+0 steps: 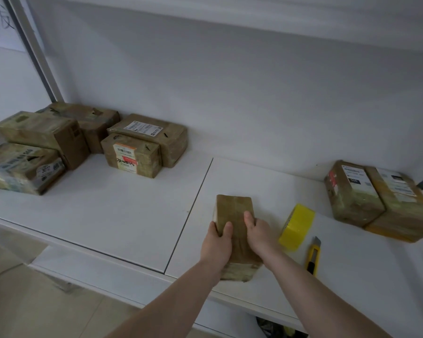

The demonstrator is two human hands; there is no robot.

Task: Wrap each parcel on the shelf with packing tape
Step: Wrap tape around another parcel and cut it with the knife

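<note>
Brown parcel on white shelf, both hands' fingers grasping it (lengthwise)

"302" handwritten on label of front-left parcel; other labels unreadable.

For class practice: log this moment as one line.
left hand: grips parcel | right hand: grips parcel | tape roll, knife: idle

both arms reach forward, left hand and right hand side by side, fingers curled in a grip, thumbs on top.
</note>
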